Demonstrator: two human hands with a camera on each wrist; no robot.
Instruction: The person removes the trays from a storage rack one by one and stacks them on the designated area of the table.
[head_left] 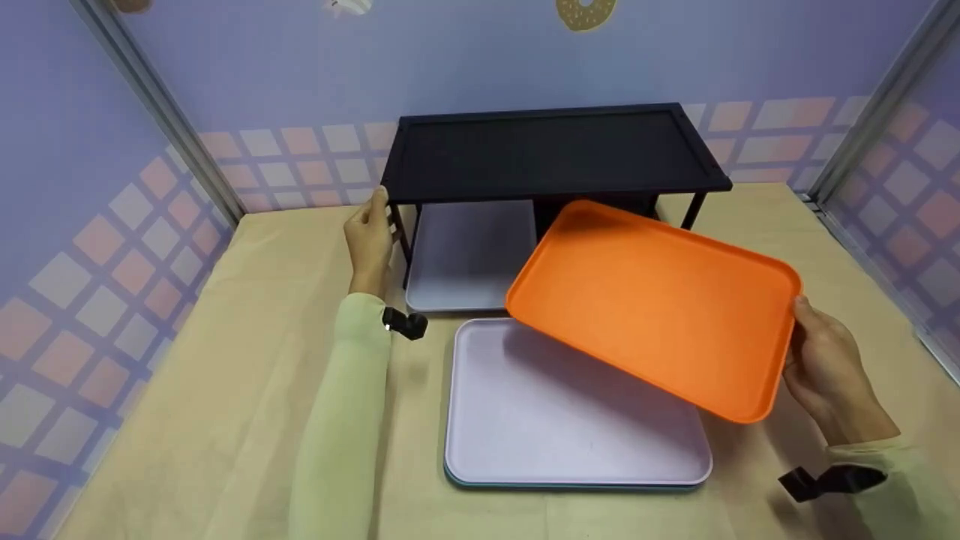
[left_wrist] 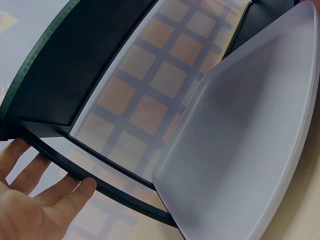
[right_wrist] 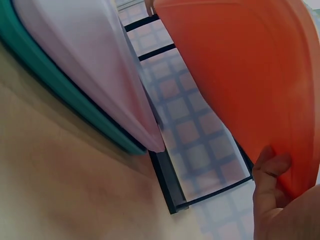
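Lilac tray [head_left: 525, 420], tan tabletop [head_left: 225, 390], checkered walls [head_left: 97, 247]

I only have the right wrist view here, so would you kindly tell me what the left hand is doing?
Observer: The left hand rests open against the front left corner of the black rectangular shelf rack; its grip closes on nothing.
Operator: Thank you. Is anything under that rack?
Observer: Yes, a pale lilac flat plastic tray lies beneath its top shelf.
Operator: And how does the orange tray sit?
Observer: The right hand holds the orange rectangular plastic tray by its near right corner, tilted above a second pale lilac tray stacked on a teal tray.
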